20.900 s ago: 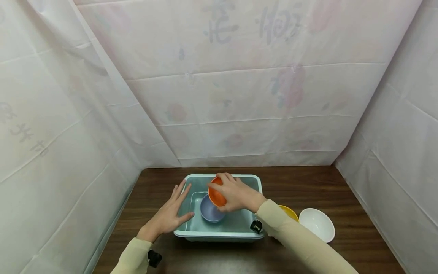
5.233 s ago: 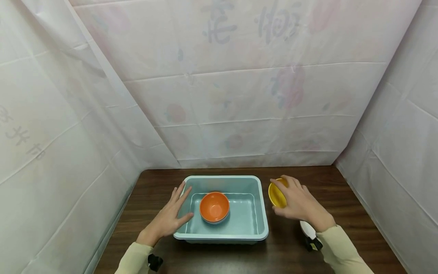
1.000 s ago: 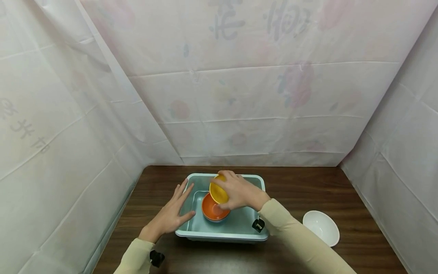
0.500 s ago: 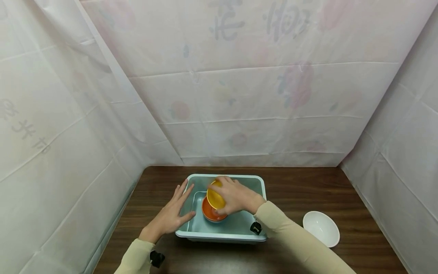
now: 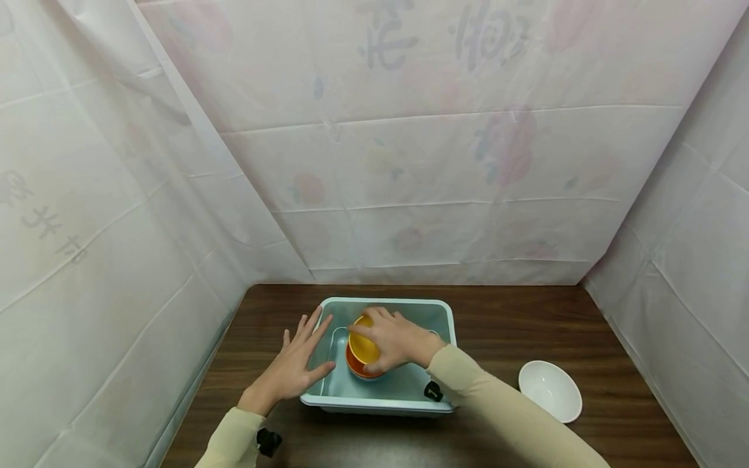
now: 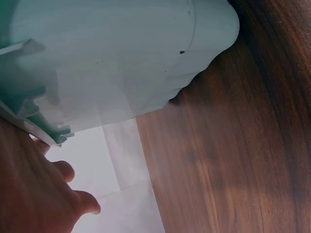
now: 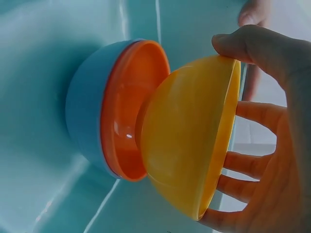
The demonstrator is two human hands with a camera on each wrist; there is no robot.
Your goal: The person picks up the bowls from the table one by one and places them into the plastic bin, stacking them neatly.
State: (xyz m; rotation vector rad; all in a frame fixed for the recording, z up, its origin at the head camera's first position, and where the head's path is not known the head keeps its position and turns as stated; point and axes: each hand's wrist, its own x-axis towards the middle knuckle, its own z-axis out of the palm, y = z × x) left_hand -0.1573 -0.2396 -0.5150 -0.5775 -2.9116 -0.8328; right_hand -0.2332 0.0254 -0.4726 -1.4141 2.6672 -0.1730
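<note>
right hand: thumb and fingers set wide, gripping the yellow bowl by its rim
left hand: fingers spread, at left rim of the basin
yellow bowl: tilted, base at the orange bowl's mouth
orange bowl: nested in blue bowl, inside basin
white bowl: right, on the table

We see a pale cream left sleeve and matching right sleeve, both long; the left hand and right hand are bare. We spot a small black box by the left wrist, another black box by the right.
</note>
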